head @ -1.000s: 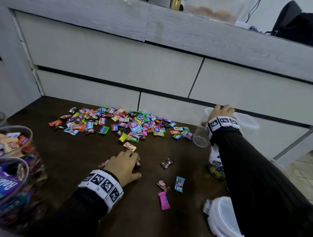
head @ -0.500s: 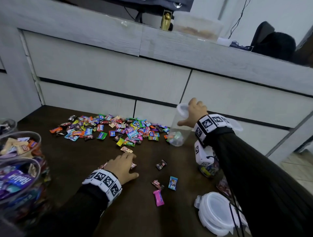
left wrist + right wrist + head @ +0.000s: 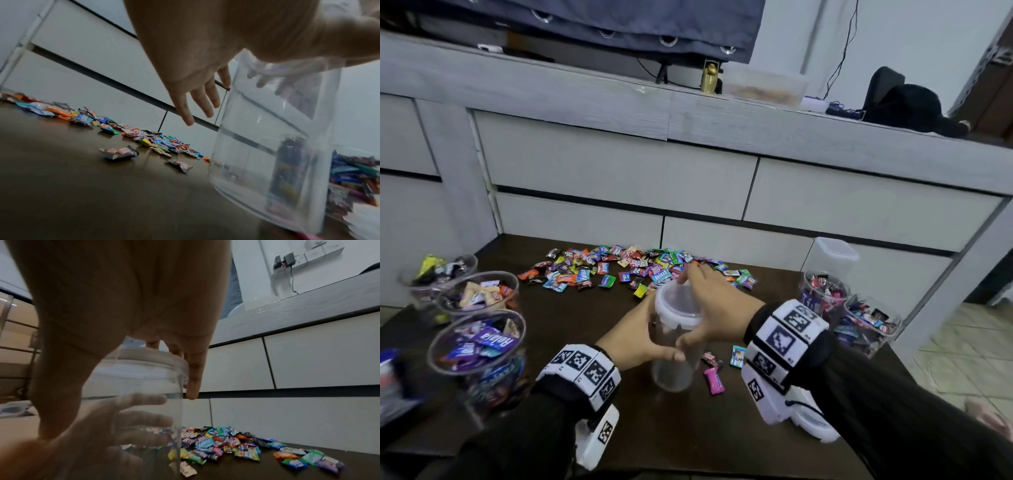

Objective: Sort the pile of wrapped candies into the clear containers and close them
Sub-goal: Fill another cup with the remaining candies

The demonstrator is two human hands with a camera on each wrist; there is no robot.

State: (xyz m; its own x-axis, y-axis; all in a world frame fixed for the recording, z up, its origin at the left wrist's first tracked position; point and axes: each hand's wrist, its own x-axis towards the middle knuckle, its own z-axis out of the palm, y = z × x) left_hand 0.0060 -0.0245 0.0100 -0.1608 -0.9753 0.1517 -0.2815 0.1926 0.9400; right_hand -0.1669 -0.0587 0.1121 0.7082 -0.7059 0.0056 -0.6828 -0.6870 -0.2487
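A clear empty container [image 3: 674, 370] with a whitish lid [image 3: 677, 305] is held above the dark table [image 3: 571, 329], just in front of me. My left hand [image 3: 642, 339] wraps round its body, thumb across the front. From above, my right hand [image 3: 710, 308] grips the lid, with its fingers round the rim [image 3: 139, 363]. Behind them the candy pile [image 3: 633, 270] spreads along the table's back edge. The left wrist view shows the container [image 3: 267, 146] has nothing in it.
Open jars of sorted candies stand at left [image 3: 479, 342] and right [image 3: 825, 298]. A lidded empty container [image 3: 832, 255] stands at back right. Loose candies [image 3: 714, 378] lie beside the held container. A loose white lid [image 3: 815, 426] lies under my right wrist. Drawer fronts [image 3: 619, 171] rise behind the table.
My right hand carried the container from the back right to the middle front. My left hand left the table and took hold of its body. The head view tilted up.
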